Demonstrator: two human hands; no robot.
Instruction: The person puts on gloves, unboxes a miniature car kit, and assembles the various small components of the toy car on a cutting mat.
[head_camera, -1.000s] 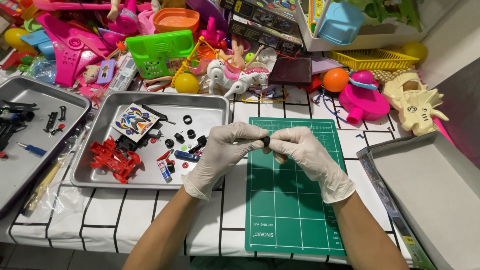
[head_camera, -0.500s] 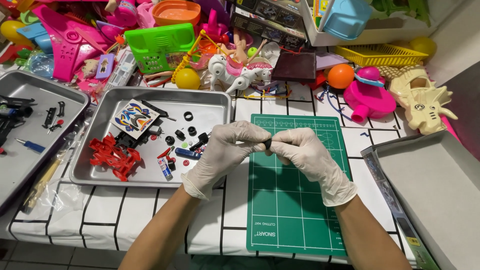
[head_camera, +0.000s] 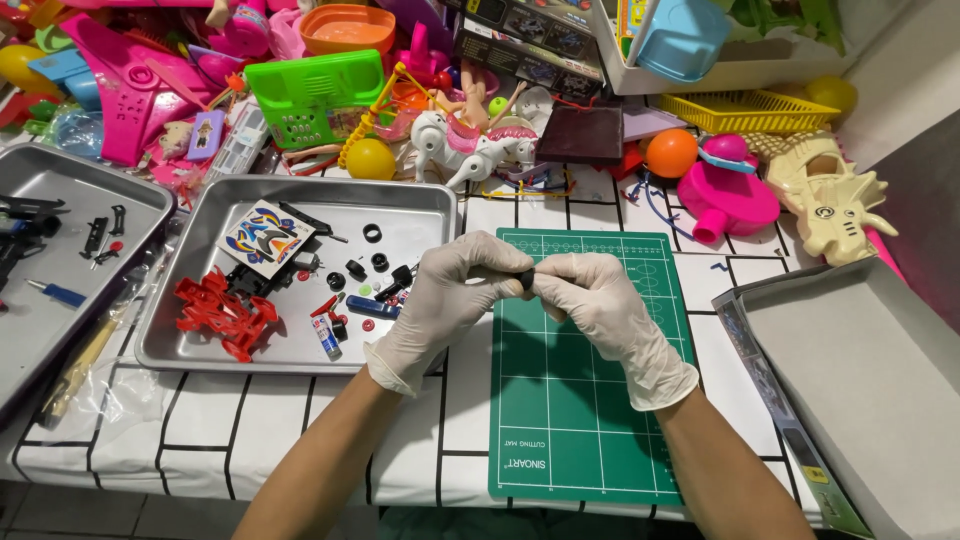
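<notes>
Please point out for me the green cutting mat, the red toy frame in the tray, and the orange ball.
Mat (head_camera: 600, 400), head view, bare centre of the green surface.
Red frame (head_camera: 222, 314), head view, middle of the frame.
Orange ball (head_camera: 671, 153), head view, middle of the ball.

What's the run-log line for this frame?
left hand: pinching small black part | right hand: pinching same part | position: above green cutting mat | metal tray: left of mat

Table (head_camera: 250, 440) covered with white cloth bearing a black grid. Green cutting mat (head_camera: 590, 420) at centre front. Two metal trays (head_camera: 300, 355) at left, the nearer holding small parts and a red frame. Grey box (head_camera: 860, 370) at right edge. Pile of bright plastic toys (head_camera: 330, 90) along the far side. Pale wall (head_camera: 900, 60) upper right. Even, bright light.
</notes>
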